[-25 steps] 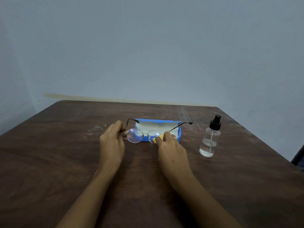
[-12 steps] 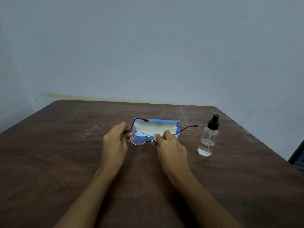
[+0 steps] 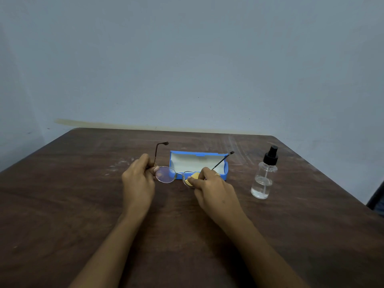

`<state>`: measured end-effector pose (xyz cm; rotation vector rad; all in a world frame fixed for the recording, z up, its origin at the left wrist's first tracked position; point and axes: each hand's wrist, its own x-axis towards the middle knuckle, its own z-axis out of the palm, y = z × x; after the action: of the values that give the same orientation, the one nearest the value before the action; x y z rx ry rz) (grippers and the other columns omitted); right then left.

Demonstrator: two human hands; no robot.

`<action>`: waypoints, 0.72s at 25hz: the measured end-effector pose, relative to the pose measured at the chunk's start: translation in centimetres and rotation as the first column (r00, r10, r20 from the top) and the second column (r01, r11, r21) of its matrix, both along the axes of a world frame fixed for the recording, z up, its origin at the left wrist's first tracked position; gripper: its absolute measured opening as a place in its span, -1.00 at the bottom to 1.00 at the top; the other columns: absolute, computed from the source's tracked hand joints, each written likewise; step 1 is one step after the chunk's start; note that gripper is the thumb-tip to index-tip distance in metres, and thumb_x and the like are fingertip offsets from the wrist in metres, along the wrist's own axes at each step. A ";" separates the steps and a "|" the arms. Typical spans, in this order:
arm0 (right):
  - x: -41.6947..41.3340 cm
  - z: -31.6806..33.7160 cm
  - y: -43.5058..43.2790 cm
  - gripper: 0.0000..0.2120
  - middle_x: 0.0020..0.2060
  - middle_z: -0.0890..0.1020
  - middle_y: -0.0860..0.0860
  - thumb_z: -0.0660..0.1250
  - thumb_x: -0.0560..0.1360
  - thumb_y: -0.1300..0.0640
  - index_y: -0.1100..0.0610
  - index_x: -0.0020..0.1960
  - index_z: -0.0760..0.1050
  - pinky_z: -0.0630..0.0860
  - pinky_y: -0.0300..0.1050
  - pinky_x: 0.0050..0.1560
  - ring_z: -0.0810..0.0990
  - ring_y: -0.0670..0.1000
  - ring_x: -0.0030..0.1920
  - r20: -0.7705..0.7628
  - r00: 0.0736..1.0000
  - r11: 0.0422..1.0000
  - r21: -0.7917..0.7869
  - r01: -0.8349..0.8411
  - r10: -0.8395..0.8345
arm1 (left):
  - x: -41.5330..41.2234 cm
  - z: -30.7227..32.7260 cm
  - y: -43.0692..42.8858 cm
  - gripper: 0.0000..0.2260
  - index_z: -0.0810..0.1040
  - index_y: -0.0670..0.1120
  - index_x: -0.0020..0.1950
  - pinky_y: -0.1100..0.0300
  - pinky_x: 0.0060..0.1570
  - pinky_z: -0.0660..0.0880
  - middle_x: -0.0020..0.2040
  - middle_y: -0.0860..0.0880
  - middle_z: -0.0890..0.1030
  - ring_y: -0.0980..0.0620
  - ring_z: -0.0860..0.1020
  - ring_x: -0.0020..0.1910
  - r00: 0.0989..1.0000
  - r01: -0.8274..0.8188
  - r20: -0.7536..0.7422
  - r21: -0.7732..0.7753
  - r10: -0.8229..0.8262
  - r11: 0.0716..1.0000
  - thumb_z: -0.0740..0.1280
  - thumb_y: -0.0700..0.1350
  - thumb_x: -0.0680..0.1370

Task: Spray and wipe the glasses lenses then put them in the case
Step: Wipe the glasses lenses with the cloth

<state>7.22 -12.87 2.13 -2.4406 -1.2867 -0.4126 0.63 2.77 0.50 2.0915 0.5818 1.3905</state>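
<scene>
Glasses [image 3: 166, 173]: round metal frame, temples unfolded, held above the table [image 3: 62, 204] between both hands.
Left hand [image 3: 138, 183]: fingers closed on the frame's left hinge.
Right hand [image 3: 209, 188]: fingers pinched on a yellow cloth [image 3: 192, 177] pressed against the right lens.
Case [image 3: 197, 163]: blue, open, pale lining, just beyond the hands.
Spray bottle [image 3: 264, 176]: clear, black nozzle, upright, well right of the right hand.
</scene>
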 end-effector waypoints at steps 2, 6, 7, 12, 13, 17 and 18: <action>-0.1 0.1 -0.1 -0.70 0.03 0.46 0.11 0.14 0.56 0.13 0.01 0.23 0.49 0.32 -0.11 -0.23 0.46 0.11 0.09 -0.001 1.000 0.999 0.020 -0.028 0.028 | 0.0 -0.1 0.2 -0.88 0.38 -0.29 -0.32 0.34 -0.35 0.28 -0.35 -0.14 0.52 -0.15 0.47 -0.33 1.000 -0.017 -0.005 -0.002 0.017 1.000 0.25 -0.42 0.39; -0.1 0.5 -0.2 -0.68 0.05 0.47 0.07 0.12 0.56 0.14 0.01 0.25 0.48 0.29 -0.15 -0.22 0.46 0.07 0.09 -0.016 1.000 1.000 0.023 0.002 -0.002 | 0.1 -0.1 0.6 -0.88 0.39 -0.27 -0.31 0.32 -0.35 0.27 -0.33 -0.22 0.57 -0.21 0.53 -0.33 1.000 -0.023 -0.005 -0.024 0.023 0.999 0.25 -0.43 0.39; 0.0 0.5 -0.2 -0.68 0.05 0.46 0.06 0.10 0.56 0.14 0.01 0.24 0.48 0.28 -0.16 -0.22 0.46 0.06 0.08 -0.025 0.999 0.999 0.025 0.025 -0.024 | 0.1 0.0 0.6 -0.88 0.39 -0.27 -0.31 0.37 -0.34 0.29 -0.33 -0.23 0.58 -0.21 0.53 -0.32 1.000 -0.019 -0.002 -0.021 0.019 1.000 0.24 -0.44 0.39; 0.2 0.4 0.0 -0.71 0.02 0.45 0.04 0.06 0.59 0.08 0.05 0.19 0.49 0.25 -0.17 -0.24 0.47 0.05 0.04 -0.073 0.987 0.988 0.051 0.144 -0.140 | 0.2 0.0 0.1 -0.87 0.32 -0.30 -0.34 0.32 -0.36 0.31 -0.35 -0.24 0.56 -0.17 0.50 -0.32 0.998 0.060 -0.005 0.046 -0.060 0.997 0.13 -0.50 0.32; 0.1 0.4 0.0 -0.71 0.03 0.44 0.04 0.06 0.59 0.06 0.07 0.19 0.48 0.25 -0.16 -0.24 0.47 0.06 0.04 -0.077 0.984 0.985 0.052 0.162 -0.157 | 0.2 0.0 0.0 -0.88 0.32 -0.29 -0.34 0.36 -0.36 0.30 -0.37 -0.23 0.53 -0.10 0.46 -0.34 0.997 0.071 -0.008 0.064 -0.071 0.995 0.12 -0.48 0.31; 0.0 0.5 0.0 -0.70 0.05 0.43 0.08 0.05 0.59 0.04 0.16 0.18 0.44 0.23 -0.14 -0.23 0.47 0.09 0.05 -0.081 0.978 0.980 0.036 0.194 -0.190 | 0.2 0.1 -0.7 -0.88 0.33 -0.27 -0.35 0.50 -0.39 0.31 -0.38 -0.19 0.49 -0.04 0.44 -0.36 0.989 0.146 -0.008 0.069 -0.146 0.987 0.11 -0.45 0.29; 0.1 0.5 0.1 -0.70 0.05 0.43 0.08 0.06 0.59 0.04 0.16 0.18 0.44 0.24 -0.13 -0.23 0.47 0.10 0.05 -0.073 0.978 0.979 0.035 0.199 -0.196 | 0.2 0.2 -0.8 -0.83 0.33 -0.26 -0.36 0.53 -0.38 0.32 -0.38 -0.18 0.49 -0.02 0.46 -0.37 0.988 0.155 -0.004 0.068 -0.155 0.986 0.12 -0.50 0.30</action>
<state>7.32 -12.82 2.66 -2.5332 -1.0010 -0.3979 0.81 1.95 0.69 2.1394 0.3669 1.3398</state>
